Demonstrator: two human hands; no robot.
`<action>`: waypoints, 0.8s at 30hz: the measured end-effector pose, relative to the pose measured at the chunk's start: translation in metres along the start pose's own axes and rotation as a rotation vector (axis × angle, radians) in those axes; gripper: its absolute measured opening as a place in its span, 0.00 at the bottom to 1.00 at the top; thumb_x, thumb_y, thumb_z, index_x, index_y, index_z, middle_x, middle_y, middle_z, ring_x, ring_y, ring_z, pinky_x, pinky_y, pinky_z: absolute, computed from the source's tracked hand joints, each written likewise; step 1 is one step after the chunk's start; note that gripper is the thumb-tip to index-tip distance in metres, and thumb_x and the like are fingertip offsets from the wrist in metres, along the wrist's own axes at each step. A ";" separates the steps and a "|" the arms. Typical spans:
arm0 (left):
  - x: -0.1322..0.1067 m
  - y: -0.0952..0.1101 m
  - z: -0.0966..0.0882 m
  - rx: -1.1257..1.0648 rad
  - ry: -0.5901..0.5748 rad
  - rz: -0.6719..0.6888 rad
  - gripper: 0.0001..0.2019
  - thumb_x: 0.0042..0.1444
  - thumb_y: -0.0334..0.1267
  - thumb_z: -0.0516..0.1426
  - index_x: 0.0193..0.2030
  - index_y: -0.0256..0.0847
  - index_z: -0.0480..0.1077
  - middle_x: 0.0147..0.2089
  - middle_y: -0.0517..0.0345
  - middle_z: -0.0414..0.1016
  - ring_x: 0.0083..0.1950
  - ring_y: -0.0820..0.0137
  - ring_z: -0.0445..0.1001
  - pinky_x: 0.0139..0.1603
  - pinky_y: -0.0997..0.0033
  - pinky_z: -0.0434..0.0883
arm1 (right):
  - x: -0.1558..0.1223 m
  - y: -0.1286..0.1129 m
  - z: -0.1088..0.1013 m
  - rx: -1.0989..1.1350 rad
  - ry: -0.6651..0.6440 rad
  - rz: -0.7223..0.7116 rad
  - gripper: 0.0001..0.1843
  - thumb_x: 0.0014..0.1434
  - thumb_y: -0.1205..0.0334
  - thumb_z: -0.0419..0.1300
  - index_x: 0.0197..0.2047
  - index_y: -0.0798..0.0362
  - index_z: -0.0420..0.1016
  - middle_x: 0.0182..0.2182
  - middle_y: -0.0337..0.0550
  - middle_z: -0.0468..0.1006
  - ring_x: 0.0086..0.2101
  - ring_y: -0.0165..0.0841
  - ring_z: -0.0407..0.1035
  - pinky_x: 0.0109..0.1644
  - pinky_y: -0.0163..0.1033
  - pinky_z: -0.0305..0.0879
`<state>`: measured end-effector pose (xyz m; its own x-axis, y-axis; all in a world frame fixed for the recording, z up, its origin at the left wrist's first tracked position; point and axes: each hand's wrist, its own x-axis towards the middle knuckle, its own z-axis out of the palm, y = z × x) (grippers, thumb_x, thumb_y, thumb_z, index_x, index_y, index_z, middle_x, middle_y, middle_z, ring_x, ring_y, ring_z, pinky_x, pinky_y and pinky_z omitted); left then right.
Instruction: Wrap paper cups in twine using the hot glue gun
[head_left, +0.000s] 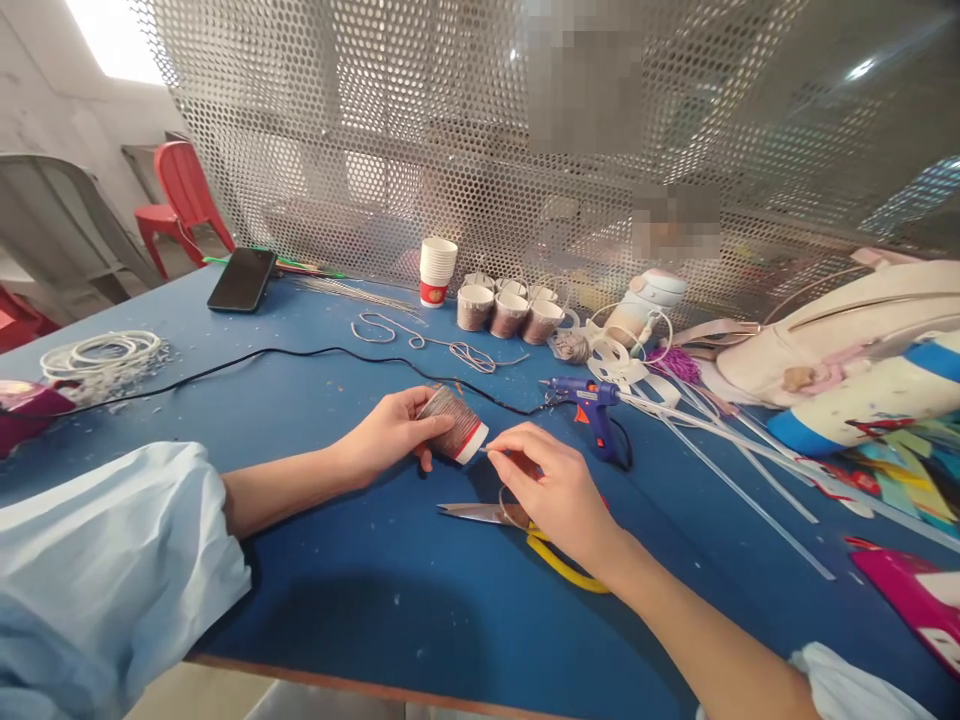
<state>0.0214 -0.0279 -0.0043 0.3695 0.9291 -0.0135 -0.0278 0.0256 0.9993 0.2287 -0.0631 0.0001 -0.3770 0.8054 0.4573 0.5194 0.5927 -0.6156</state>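
My left hand [386, 432] is wrapped around a paper cup [463, 437], which lies tilted on its side above the table. Brownish cord winds around most of the cup, and a red and white band shows at its right end. Close to that end, my right hand [551, 485] pinches a thin cord [486, 449] between thumb and fingertips. Beneath the right hand lie scissors [480, 513] with yellow handles, partly covered by it. A blue hot glue gun [596, 400] rests just beyond the right hand.
Behind are several cord-wrapped cups [508, 312], a stack of paper cups [437, 270], loose cord [472, 355] and a phone [241, 280]. A black cable [300, 350] crosses the blue table [337, 600]. Glue sticks [750, 500] and a bag [810, 325] lie right; a perforated metal screen [375, 130] stands behind.
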 end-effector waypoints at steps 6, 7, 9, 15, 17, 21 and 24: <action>0.000 0.003 0.001 0.017 -0.004 -0.045 0.11 0.46 0.27 0.59 0.39 0.34 0.70 0.31 0.61 0.73 0.25 0.78 0.69 0.27 0.76 0.71 | -0.004 0.005 0.005 -0.111 -0.025 -0.155 0.08 0.63 0.70 0.54 0.39 0.52 0.74 0.36 0.44 0.75 0.36 0.31 0.70 0.40 0.37 0.66; 0.000 0.003 0.001 0.016 0.000 -0.055 0.10 0.46 0.28 0.59 0.38 0.34 0.70 0.32 0.60 0.73 0.25 0.77 0.69 0.26 0.76 0.70 | -0.004 0.006 0.006 -0.122 -0.023 -0.154 0.08 0.63 0.70 0.55 0.38 0.52 0.74 0.36 0.44 0.75 0.35 0.31 0.70 0.39 0.37 0.66; 0.000 0.002 0.000 0.014 0.003 -0.072 0.11 0.46 0.31 0.60 0.39 0.35 0.70 0.33 0.59 0.73 0.29 0.75 0.70 0.24 0.76 0.70 | -0.003 0.007 0.005 -0.138 -0.014 -0.148 0.08 0.62 0.70 0.55 0.38 0.52 0.75 0.34 0.44 0.75 0.34 0.31 0.70 0.38 0.36 0.66; 0.001 -0.001 -0.001 -0.007 0.012 -0.039 0.21 0.46 0.33 0.62 0.48 0.36 0.64 0.31 0.61 0.72 0.30 0.74 0.70 0.21 0.78 0.68 | -0.003 0.005 0.006 -0.167 0.002 -0.179 0.09 0.63 0.70 0.55 0.37 0.52 0.76 0.32 0.43 0.75 0.32 0.31 0.69 0.37 0.37 0.67; 0.001 -0.002 0.000 -0.028 0.028 -0.026 0.26 0.46 0.32 0.62 0.52 0.38 0.59 0.29 0.64 0.71 0.26 0.76 0.67 0.21 0.78 0.67 | -0.003 0.004 0.008 -0.168 0.004 -0.187 0.09 0.63 0.70 0.55 0.38 0.52 0.76 0.32 0.43 0.75 0.32 0.31 0.69 0.38 0.37 0.67; 0.002 -0.005 0.001 -0.098 0.018 0.022 0.30 0.46 0.32 0.62 0.55 0.43 0.54 0.30 0.65 0.71 0.26 0.75 0.67 0.20 0.78 0.67 | -0.004 0.004 0.011 -0.159 0.017 -0.180 0.08 0.63 0.69 0.55 0.37 0.52 0.76 0.31 0.43 0.74 0.32 0.31 0.69 0.37 0.37 0.67; 0.002 -0.006 0.001 -0.151 -0.011 0.087 0.21 0.46 0.32 0.62 0.47 0.42 0.60 0.33 0.63 0.71 0.29 0.74 0.69 0.24 0.76 0.69 | -0.005 0.003 0.013 -0.133 0.028 -0.115 0.08 0.63 0.67 0.55 0.35 0.52 0.76 0.30 0.42 0.74 0.30 0.30 0.68 0.35 0.35 0.67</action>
<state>0.0236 -0.0266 -0.0107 0.3694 0.9263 0.0740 -0.1991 0.0011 0.9800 0.2226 -0.0648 -0.0122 -0.4190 0.7307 0.5390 0.5715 0.6735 -0.4688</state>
